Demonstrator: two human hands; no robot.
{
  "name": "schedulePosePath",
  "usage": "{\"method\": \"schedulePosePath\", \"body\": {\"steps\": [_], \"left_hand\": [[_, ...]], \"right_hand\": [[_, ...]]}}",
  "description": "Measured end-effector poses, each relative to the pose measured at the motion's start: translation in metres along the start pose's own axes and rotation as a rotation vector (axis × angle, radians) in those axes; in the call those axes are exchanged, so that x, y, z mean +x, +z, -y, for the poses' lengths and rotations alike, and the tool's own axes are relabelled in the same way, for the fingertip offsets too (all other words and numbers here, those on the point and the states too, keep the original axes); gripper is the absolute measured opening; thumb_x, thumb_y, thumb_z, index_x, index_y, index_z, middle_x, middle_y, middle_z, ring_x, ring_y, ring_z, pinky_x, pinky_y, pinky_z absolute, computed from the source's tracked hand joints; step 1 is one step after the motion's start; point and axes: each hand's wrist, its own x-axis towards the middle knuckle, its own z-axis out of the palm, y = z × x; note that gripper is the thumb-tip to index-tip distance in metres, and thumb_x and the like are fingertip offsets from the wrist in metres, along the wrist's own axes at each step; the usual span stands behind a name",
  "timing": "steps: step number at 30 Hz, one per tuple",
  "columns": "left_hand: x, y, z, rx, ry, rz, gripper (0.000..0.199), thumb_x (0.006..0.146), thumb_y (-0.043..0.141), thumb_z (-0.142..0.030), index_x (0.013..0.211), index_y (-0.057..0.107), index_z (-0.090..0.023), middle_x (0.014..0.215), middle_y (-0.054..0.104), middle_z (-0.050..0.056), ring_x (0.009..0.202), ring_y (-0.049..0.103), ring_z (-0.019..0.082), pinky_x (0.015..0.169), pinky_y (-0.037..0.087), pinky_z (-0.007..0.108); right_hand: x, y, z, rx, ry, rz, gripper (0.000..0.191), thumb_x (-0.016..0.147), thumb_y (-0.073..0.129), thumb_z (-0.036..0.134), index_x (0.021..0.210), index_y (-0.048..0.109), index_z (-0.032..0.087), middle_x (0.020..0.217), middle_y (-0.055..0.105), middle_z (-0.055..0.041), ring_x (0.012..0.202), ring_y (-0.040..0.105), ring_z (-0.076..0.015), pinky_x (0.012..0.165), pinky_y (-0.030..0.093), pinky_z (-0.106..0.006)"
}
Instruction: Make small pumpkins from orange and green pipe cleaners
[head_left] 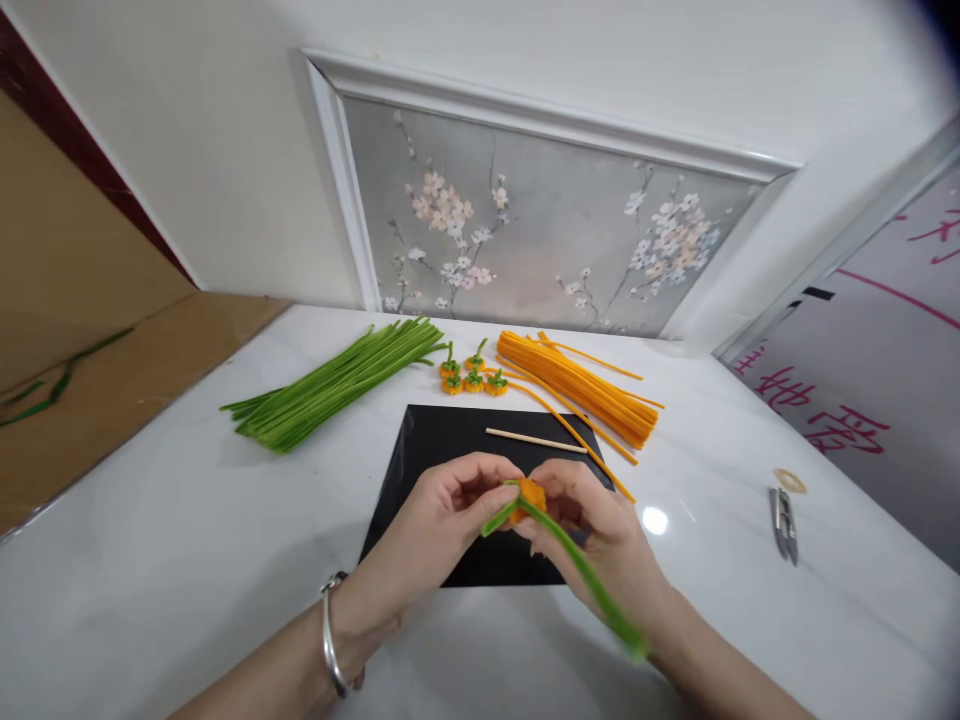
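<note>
Above a black mat (480, 562), both hands meet around a small orange pipe-cleaner piece (533, 492). My left hand (457, 500) pinches it from the left, with thumb and fingertips on a green pipe cleaner (574, 555). That green stem lies across the orange piece, one short end pointing left and a long end curving down to the right, over my right wrist. My right hand (596, 515) grips the orange piece from the right with its fingers closed. A thin wooden stick (536, 440) rests on the mat beyond the hands.
A bundle of green pipe cleaners (337, 385) lies at the left, an orange bundle (581, 385) at the right. Several small orange pieces with green tops (473, 380) stand between them. Thread snips (784, 525) and a yellowish ring (790, 481) lie on the right of the white table (187, 560).
</note>
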Motion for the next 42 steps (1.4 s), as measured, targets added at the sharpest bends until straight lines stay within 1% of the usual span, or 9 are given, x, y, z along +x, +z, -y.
{"method": "schedulePosePath", "body": {"steps": [8, 12, 16, 19, 28, 32, 38, 40, 42], "left_hand": [[-0.002, 0.000, 0.003, 0.220, 0.131, -0.167, 0.012, 0.088, 0.060, -0.030, 0.087, 0.061, -0.019, 0.078, 0.059, -0.001, 0.071, 0.053, 0.011, 0.066, 0.046, 0.024], [-0.003, 0.000, 0.005, 0.345, 0.184, -0.200, 0.010, 0.090, 0.055, -0.029, 0.088, 0.060, -0.020, 0.079, 0.059, -0.001, 0.071, 0.053, 0.012, 0.064, 0.045, 0.024], [-0.005, 0.002, 0.005, 0.520, 0.232, -0.252, 0.008, 0.090, 0.052, -0.023, 0.085, 0.059, -0.021, 0.078, 0.060, -0.002, 0.068, 0.054, 0.011, 0.062, 0.044, 0.023], [-0.006, 0.003, 0.005, 0.603, 0.246, -0.269, 0.009, 0.089, 0.052, -0.021, 0.084, 0.059, -0.020, 0.078, 0.060, -0.002, 0.067, 0.055, 0.011, 0.062, 0.045, 0.023], [-0.005, 0.003, 0.008, 0.656, 0.282, -0.276, 0.011, 0.089, 0.051, -0.021, 0.086, 0.061, -0.020, 0.079, 0.062, 0.000, 0.068, 0.057, 0.012, 0.062, 0.047, 0.024], [-0.005, 0.003, 0.007, 0.679, 0.306, -0.249, 0.013, 0.090, 0.051, -0.019, 0.086, 0.063, -0.020, 0.081, 0.062, 0.000, 0.070, 0.057, 0.013, 0.062, 0.045, 0.023], [-0.007, 0.004, 0.008, 0.582, 0.303, -0.186, 0.014, 0.093, 0.049, -0.024, 0.086, 0.060, -0.020, 0.080, 0.060, 0.000, 0.070, 0.055, 0.012, 0.062, 0.043, 0.023], [-0.007, 0.004, 0.008, 0.558, 0.308, -0.191, 0.014, 0.094, 0.048, -0.024, 0.085, 0.058, -0.020, 0.081, 0.059, 0.000, 0.071, 0.055, 0.012, 0.064, 0.044, 0.023], [-0.007, 0.003, 0.008, 0.553, 0.317, -0.213, 0.014, 0.094, 0.048, -0.024, 0.084, 0.057, -0.020, 0.080, 0.058, -0.001, 0.072, 0.055, 0.012, 0.064, 0.043, 0.023]], "right_hand": [[0.005, -0.022, -0.005, -0.445, -0.526, 0.005, 0.030, 0.088, 0.054, 0.005, 0.112, 0.061, 0.022, 0.094, 0.061, -0.0075, 0.081, 0.062, -0.0152, 0.068, 0.053, -0.026], [0.009, -0.030, 0.002, -0.430, -0.474, 0.058, 0.029, 0.092, 0.044, 0.006, 0.111, 0.061, 0.020, 0.102, 0.064, -0.0103, 0.091, 0.063, -0.0172, 0.075, 0.054, -0.028], [0.008, -0.025, 0.007, -0.388, -0.344, 0.016, 0.010, 0.092, 0.055, 0.021, 0.101, 0.059, 0.019, 0.087, 0.066, -0.0046, 0.076, 0.064, -0.0145, 0.067, 0.052, -0.023], [0.003, -0.014, 0.003, -0.577, -0.362, 0.056, 0.015, 0.091, 0.059, 0.029, 0.101, 0.059, 0.017, 0.080, 0.066, -0.0032, 0.069, 0.063, -0.0157, 0.063, 0.049, -0.025], [0.001, -0.004, 0.003, -1.029, -0.472, 0.037, 0.018, 0.092, 0.047, 0.009, 0.086, 0.062, 0.015, 0.070, 0.064, -0.0042, 0.061, 0.056, -0.0156, 0.059, 0.035, -0.030], [0.003, -0.007, 0.006, -0.700, -0.282, 0.144, 0.023, 0.092, 0.046, 0.013, 0.076, 0.062, 0.017, 0.065, 0.063, -0.0030, 0.059, 0.057, -0.0145, 0.059, 0.037, -0.028], [0.008, -0.008, 0.003, 0.420, 0.444, 0.291, 0.027, 0.089, 0.055, 0.038, 0.074, 0.060, 0.017, 0.056, 0.058, 0.0021, 0.049, 0.051, -0.0086, 0.051, 0.041, -0.020], [0.009, -0.005, 0.001, 0.638, 0.550, 0.254, 0.027, 0.086, 0.060, 0.041, 0.075, 0.061, 0.016, 0.054, 0.056, 0.0036, 0.047, 0.047, -0.0070, 0.050, 0.041, -0.019], [0.009, -0.003, 0.001, 0.659, 0.555, 0.258, 0.028, 0.087, 0.059, 0.042, 0.077, 0.061, 0.016, 0.056, 0.057, 0.0028, 0.049, 0.049, -0.0077, 0.053, 0.043, -0.020]]}}
